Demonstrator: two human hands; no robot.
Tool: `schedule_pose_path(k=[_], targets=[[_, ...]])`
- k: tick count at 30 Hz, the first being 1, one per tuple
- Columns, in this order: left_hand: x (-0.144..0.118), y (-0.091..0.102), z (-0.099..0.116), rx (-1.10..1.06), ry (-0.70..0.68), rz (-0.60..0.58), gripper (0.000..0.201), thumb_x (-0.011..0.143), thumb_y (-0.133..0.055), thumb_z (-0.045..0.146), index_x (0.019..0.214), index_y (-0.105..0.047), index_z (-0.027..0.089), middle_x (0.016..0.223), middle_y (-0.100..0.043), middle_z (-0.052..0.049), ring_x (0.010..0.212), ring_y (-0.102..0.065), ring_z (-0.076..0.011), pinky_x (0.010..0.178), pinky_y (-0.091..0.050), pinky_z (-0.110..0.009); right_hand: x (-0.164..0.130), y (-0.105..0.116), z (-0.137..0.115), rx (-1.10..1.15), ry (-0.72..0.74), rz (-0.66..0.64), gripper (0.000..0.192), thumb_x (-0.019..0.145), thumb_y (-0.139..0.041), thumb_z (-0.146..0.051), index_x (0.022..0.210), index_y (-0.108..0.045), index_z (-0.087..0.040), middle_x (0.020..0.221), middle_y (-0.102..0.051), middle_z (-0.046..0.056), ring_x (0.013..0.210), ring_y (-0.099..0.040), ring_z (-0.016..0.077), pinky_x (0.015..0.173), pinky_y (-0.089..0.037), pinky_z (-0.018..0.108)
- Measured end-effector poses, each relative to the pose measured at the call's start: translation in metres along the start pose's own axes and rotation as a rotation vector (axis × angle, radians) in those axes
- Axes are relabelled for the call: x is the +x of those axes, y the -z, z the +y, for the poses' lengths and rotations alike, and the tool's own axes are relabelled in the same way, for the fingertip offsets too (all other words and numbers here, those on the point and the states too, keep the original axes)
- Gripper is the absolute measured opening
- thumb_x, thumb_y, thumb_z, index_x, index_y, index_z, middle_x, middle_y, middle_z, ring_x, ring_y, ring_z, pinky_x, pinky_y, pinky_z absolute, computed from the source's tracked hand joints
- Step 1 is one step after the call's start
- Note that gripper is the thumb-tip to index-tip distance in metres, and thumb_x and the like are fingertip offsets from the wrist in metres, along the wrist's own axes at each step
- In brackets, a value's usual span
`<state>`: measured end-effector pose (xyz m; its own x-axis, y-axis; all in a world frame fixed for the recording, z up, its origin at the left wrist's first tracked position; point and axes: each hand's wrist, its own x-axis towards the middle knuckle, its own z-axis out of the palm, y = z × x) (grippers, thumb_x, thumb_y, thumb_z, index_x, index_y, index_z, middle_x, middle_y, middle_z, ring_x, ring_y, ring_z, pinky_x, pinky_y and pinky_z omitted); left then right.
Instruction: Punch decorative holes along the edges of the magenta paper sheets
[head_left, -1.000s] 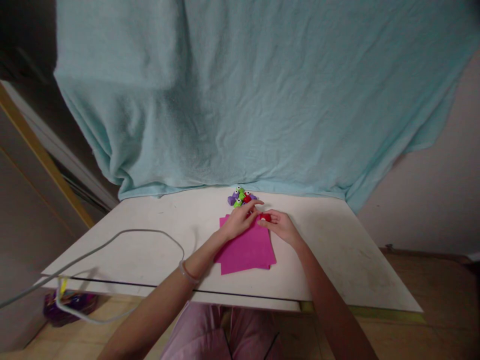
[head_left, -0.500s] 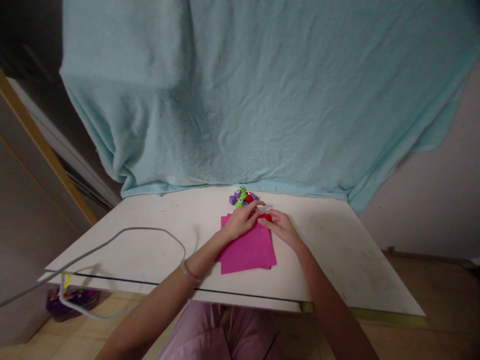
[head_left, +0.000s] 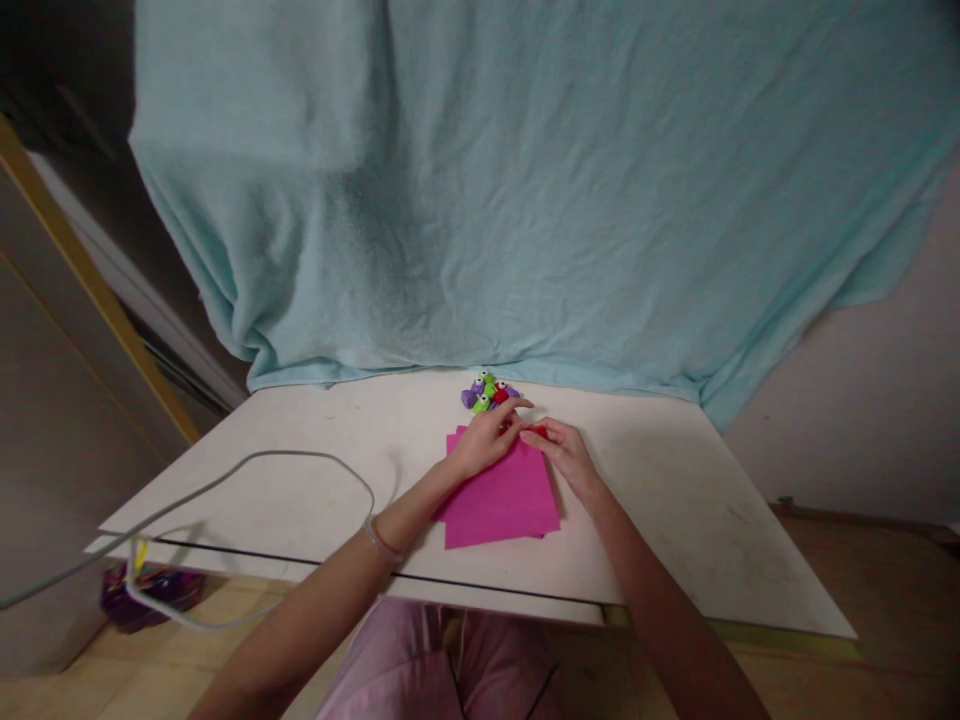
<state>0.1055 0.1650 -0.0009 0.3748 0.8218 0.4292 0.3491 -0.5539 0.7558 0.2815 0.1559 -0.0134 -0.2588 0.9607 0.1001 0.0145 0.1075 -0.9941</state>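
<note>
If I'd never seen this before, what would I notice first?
Probably the big light-blue cloth hanging behind the white table. Next, the bright pink sheets on it, and the red piece in the right hand near their far edge. Beyond, little purple, green and red trinkets lie heaped, some with eyes.
</note>
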Motion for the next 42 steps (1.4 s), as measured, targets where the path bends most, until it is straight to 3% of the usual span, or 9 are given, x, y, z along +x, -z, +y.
schedule_pose_path(k=[5, 12, 23, 28, 32, 42], targets=[[0.001, 0.003, 0.0, 0.092, 0.053, 0.016, 0.034, 0.094, -0.043, 0.037, 0.123, -0.053, 0.024, 0.086, -0.066, -0.002, 0.076, -0.061, -0.0167, 0.073, -0.045, -0.027, 0.0, 0.0, 0.0, 0.018, -0.01, 0.005, 0.025, 0.075, -0.072, -0.04, 0.084, -0.066, -0.017, 0.074, -0.065, 0.0, 0.065, -0.057, 0.0147, 0.058, -0.041, 0.023], [0.001, 0.009, 0.005, 0.249, 0.11, -0.042, 0.04, 0.095, -0.035, 0.048, 0.097, -0.064, 0.02, 0.087, -0.068, -0.004, 0.078, -0.061, -0.0178, 0.071, -0.043, -0.026, 0.0, 0.0, -0.001, 0.015, 0.003, 0.021, 0.026, 0.074, -0.073, -0.041, 0.084, -0.067, -0.017, 0.075, -0.067, 0.001, 0.065, -0.059, 0.0155, 0.058, -0.042, 0.024], [-0.001, 0.007, 0.004, 0.392, 0.105, -0.08, 0.043, 0.096, -0.031, 0.047, 0.09, -0.065, 0.021, 0.078, -0.066, -0.003, 0.068, -0.059, -0.0161, 0.062, -0.036, -0.025, 0.001, 0.002, 0.006, -0.039, 0.004, 0.027, 0.029, 0.073, -0.074, -0.042, 0.083, -0.067, -0.016, 0.073, -0.067, 0.002, 0.062, -0.059, 0.0159, 0.056, -0.043, 0.024], [-0.001, 0.008, 0.001, 0.461, 0.118, -0.118, 0.051, 0.096, -0.028, 0.049, 0.08, -0.066, 0.019, 0.07, -0.065, -0.004, 0.063, -0.057, -0.0158, 0.059, -0.033, -0.025, 0.004, 0.004, 0.012, -0.029, -0.097, -0.086, 0.033, 0.072, -0.074, -0.044, 0.086, -0.069, -0.014, 0.079, -0.07, 0.005, 0.068, -0.063, 0.0183, 0.06, -0.046, 0.026], [-0.001, 0.007, -0.004, 0.512, 0.097, -0.153, 0.05, 0.097, -0.029, 0.049, 0.084, -0.068, 0.02, 0.073, -0.067, -0.005, 0.068, -0.06, -0.0167, 0.062, -0.034, -0.026, 0.002, 0.006, 0.006, 0.026, -0.131, -0.143, 0.037, 0.073, -0.073, -0.045, 0.094, -0.069, -0.015, 0.086, -0.07, 0.006, 0.074, -0.064, 0.0189, 0.064, -0.048, 0.027], [-0.001, 0.009, -0.007, 0.595, 0.065, -0.16, 0.052, 0.096, -0.029, 0.051, 0.082, -0.068, 0.02, 0.075, -0.067, -0.007, 0.069, -0.061, -0.0181, 0.061, -0.035, -0.026, -0.002, 0.005, -0.007, 0.055, -0.164, -0.129, 0.036, 0.073, -0.074, -0.044, 0.092, -0.07, -0.015, 0.086, -0.07, 0.005, 0.076, -0.065, 0.0175, 0.068, -0.051, 0.027]])
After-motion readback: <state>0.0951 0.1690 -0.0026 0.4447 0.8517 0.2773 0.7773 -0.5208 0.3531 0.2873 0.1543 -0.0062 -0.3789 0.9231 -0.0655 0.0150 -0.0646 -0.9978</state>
